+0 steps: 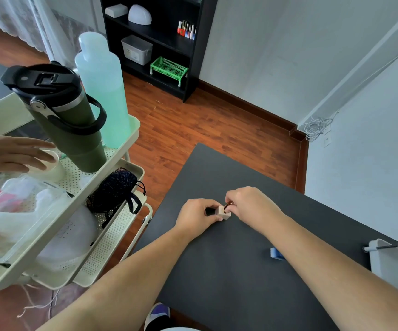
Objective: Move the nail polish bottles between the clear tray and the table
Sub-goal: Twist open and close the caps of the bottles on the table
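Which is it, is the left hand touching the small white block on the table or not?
Touching. The head view shows the left hand pinching the small white block, with its fingertips against the block's side and no gap.

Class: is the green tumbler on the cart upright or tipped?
Upright: the tumbler stands base-down on the cart's top shelf, lid uppermost.

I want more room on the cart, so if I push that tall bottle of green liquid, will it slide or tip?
Likely heavy: the bottle looks mostly full. Tall and narrow, it may tip if pushed high. It stands by the cart's rim and could go over.
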`<state>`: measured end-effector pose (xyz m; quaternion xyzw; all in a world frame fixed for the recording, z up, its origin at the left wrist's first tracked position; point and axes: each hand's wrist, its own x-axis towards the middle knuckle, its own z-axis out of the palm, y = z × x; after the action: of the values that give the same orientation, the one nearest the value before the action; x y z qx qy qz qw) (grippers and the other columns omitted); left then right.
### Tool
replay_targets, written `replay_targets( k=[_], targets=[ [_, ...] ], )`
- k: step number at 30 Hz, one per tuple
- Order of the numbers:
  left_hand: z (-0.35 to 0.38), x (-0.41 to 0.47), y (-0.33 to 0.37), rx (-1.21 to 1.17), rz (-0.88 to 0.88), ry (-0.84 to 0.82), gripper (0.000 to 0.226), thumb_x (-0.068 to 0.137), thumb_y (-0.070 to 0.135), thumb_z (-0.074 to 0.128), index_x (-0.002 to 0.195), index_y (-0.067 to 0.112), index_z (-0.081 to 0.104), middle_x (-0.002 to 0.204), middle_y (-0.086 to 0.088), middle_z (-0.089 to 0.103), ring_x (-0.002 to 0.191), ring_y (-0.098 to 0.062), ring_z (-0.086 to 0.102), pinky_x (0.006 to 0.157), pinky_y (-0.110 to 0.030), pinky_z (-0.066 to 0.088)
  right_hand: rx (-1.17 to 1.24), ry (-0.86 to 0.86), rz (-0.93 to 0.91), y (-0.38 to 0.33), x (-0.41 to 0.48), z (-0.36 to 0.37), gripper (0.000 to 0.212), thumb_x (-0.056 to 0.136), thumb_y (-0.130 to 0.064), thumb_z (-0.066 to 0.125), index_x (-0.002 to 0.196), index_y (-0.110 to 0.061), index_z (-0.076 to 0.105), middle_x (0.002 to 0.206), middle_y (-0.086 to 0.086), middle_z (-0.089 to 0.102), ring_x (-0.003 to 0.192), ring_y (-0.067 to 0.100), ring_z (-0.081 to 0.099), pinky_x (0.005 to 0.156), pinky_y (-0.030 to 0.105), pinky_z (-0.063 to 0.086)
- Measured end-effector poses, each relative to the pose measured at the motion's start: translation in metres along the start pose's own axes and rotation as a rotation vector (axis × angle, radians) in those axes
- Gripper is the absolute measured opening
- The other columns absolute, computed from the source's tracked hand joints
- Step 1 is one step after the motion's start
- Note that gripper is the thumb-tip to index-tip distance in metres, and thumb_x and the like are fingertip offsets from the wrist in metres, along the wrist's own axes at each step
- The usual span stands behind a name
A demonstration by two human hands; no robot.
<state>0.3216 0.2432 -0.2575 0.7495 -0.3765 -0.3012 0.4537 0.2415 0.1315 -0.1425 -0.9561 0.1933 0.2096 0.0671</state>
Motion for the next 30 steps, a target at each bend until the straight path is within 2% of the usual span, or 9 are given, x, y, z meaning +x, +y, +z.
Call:
replay_targets(
  k=[4, 6, 9, 14, 16, 19, 23, 27, 30],
  targets=[
    [0.0, 0.0, 0.0, 0.0, 0.008, -0.006, 0.016, 0.073, 0.019, 0.076, 0.085, 0.03, 0.074, 0.076, 0.014, 0.071, 0.063, 0.007, 0.053, 0.057, -0.007, 0.034, 0.002, 0.038, -0.009, 0.001, -0.003, 0.005, 0.018, 0.093, -0.024, 0.052, 0.102, -0.01, 0.057, 0.102, 0.01, 0.065, 0.092, 0.028, 0.059, 0.08, 0.039, 0.049],
    [0.0, 0.0, 0.0, 0.008, 0.009, -0.005, 0.017, 0.073, 0.019, 0.076, 0.086, 0.029, 0.074, 0.078, 0.013, 0.072, 0.065, 0.008, 0.053, 0.058, -0.007, 0.034, 0.041, 0.072, -0.04, 0.003, -0.006, 0.006, 0.014, 0.092, -0.021, 0.053, 0.103, -0.014, 0.058, 0.102, 0.006, 0.064, 0.092, 0.026, 0.059, 0.08, 0.04, 0.049],
    [0.001, 0.0, -0.001, 0.02, 0.006, -0.003, 0.018, 0.073, 0.02, 0.077, 0.089, 0.029, 0.075, 0.083, 0.013, 0.073, 0.069, 0.006, 0.056, 0.06, -0.007, 0.036, 0.041, 0.052, -0.109, 0.008, -0.006, 0.006, 0.02, 0.091, -0.015, 0.054, 0.108, -0.02, 0.062, 0.106, 0.001, 0.06, 0.096, 0.023, 0.058, 0.084, 0.038, 0.048],
    [0.002, 0.0, 0.0, 0.015, -0.009, 0.004, 0.019, 0.074, 0.021, 0.077, 0.09, 0.029, 0.074, 0.085, 0.015, 0.073, 0.074, 0.007, 0.058, 0.064, -0.007, 0.037, -0.213, 0.039, -0.199, 0.009, 0.004, 0.01, 0.017, 0.093, -0.011, 0.046, 0.105, -0.013, 0.058, 0.105, 0.005, 0.061, 0.091, 0.024, 0.061, 0.081, 0.036, 0.049],
    [0.002, 0.0, 0.0, 0.019, -0.012, 0.003, 0.019, 0.074, 0.021, 0.076, 0.09, 0.03, 0.074, 0.083, 0.016, 0.072, 0.074, 0.006, 0.058, 0.064, -0.007, 0.038, -0.249, 0.053, -0.213, 0.009, 0.005, 0.01, 0.016, 0.097, -0.018, 0.043, 0.104, -0.01, 0.056, 0.103, 0.007, 0.061, 0.089, 0.026, 0.061, 0.079, 0.036, 0.049],
    [0.002, 0.0, -0.001, 0.022, -0.001, -0.006, 0.017, 0.074, 0.021, 0.076, 0.088, 0.03, 0.074, 0.082, 0.014, 0.073, 0.074, 0.002, 0.06, 0.064, -0.013, 0.042, -0.231, 0.028, -0.183, 0.007, 0.005, 0.009, 0.03, 0.099, -0.033, 0.038, 0.104, -0.007, 0.054, 0.102, 0.01, 0.062, 0.09, 0.029, 0.061, 0.075, 0.037, 0.046],
    [0.003, 0.001, -0.001, 0.021, 0.015, 0.008, 0.017, 0.073, 0.022, 0.078, 0.087, 0.03, 0.075, 0.079, 0.018, 0.071, 0.069, 0.012, 0.055, 0.06, -0.004, 0.035, -0.075, -0.024, -0.18, 0.011, 0.003, 0.004, 0.022, 0.091, -0.028, 0.053, 0.108, -0.014, 0.058, 0.102, 0.006, 0.061, 0.092, 0.025, 0.059, 0.076, 0.036, 0.048],
    [0.004, 0.001, -0.003, 0.019, 0.01, 0.0, 0.021, 0.073, 0.02, 0.077, 0.09, 0.032, 0.074, 0.085, 0.02, 0.072, 0.078, 0.01, 0.059, 0.067, -0.006, 0.038, -0.262, -0.02, -0.2, 0.012, 0.001, 0.007, 0.02, 0.097, -0.018, 0.042, 0.105, -0.01, 0.058, 0.103, 0.007, 0.062, 0.092, 0.026, 0.06, 0.079, 0.038, 0.049],
    [0.003, 0.001, -0.002, 0.011, 0.007, -0.008, 0.017, 0.074, 0.023, 0.076, 0.088, 0.032, 0.074, 0.084, 0.019, 0.072, 0.08, 0.006, 0.061, 0.069, -0.01, 0.041, -0.263, -0.008, -0.16, 0.008, 0.002, 0.007, 0.029, 0.096, -0.032, 0.044, 0.109, -0.009, 0.057, 0.106, 0.008, 0.063, 0.095, 0.027, 0.061, 0.081, 0.039, 0.05]
  ],
)
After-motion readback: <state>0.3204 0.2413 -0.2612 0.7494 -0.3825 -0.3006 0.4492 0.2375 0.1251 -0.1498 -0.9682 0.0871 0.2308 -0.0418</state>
